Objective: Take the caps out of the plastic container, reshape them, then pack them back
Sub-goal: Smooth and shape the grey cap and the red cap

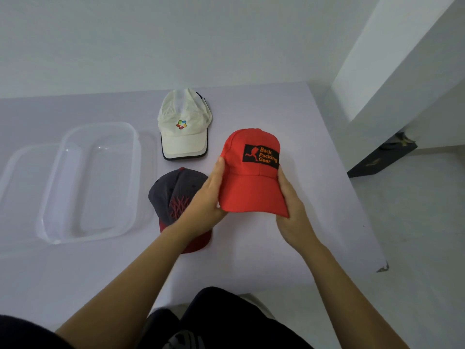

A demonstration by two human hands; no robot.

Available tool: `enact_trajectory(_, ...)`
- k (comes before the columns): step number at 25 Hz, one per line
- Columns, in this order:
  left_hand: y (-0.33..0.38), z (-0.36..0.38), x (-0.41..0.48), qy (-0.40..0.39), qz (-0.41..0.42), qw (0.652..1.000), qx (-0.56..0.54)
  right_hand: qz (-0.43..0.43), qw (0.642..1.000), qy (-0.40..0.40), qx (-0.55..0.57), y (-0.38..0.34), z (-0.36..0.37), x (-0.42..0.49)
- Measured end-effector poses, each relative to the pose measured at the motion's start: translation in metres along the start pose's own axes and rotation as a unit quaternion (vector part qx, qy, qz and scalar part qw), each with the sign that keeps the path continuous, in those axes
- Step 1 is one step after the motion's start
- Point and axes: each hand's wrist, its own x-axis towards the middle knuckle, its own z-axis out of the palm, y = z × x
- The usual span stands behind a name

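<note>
Red cap (pixel 251 177) sits between both hands, left grip (pixel 206 200) and right grip (pixel 292 210) each pinching a brim edge; clear plastic container (pixel 63 230) lies empty, well left of the left grip.

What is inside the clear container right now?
Nothing shows inside the container; its clear floor is bare. All three caps are out: white cap and grey cap on the table, red cap in both hands. No part of the inside is covered.
</note>
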Motion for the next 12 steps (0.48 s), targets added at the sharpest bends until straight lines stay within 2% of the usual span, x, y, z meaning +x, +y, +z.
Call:
enact_trajectory(2, -0.005, -0.014, 0.003, 0.012, -0.062, 0.998, 0.009, -0.010, 0.997, -0.022, -0.069, 0.012, -0.016, -0.001)
enact_trajectory(3, -0.003, -0.019, 0.006, 0.036, -0.102, 0.993, -0.043, -0.023, 0.994, -0.035, -0.104, 0.013, -0.020, -0.002)
enact_trajectory(4, 0.001, -0.023, 0.013, 0.061, -0.135, 0.980, -0.134, -0.044, 0.988, -0.048, -0.139, 0.012, -0.022, -0.005)
enact_trajectory(6, 0.009, -0.030, 0.033, 0.069, -0.180, 0.923, -0.332, -0.089, 0.977, -0.062, -0.186, 0.011, -0.024, -0.011)
enact_trajectory(7, 0.012, -0.032, 0.043, 0.041, -0.188, 0.899, -0.392, -0.106, 0.973, -0.062, -0.195, 0.010, -0.024, -0.013)
enact_trajectory(9, 0.021, -0.032, 0.055, -0.026, -0.171, 0.887, -0.428, -0.119, 0.972, -0.060, -0.192, 0.009, -0.024, -0.014)
enact_trajectory(11, 0.023, -0.030, 0.059, -0.035, -0.157, 0.880, -0.446, -0.120, 0.971, -0.062, -0.195, 0.008, -0.021, -0.015)
enact_trajectory(12, 0.020, -0.031, 0.060, -0.026, -0.156, 0.865, -0.476, -0.124, 0.970, -0.064, -0.199, 0.010, -0.019, -0.016)
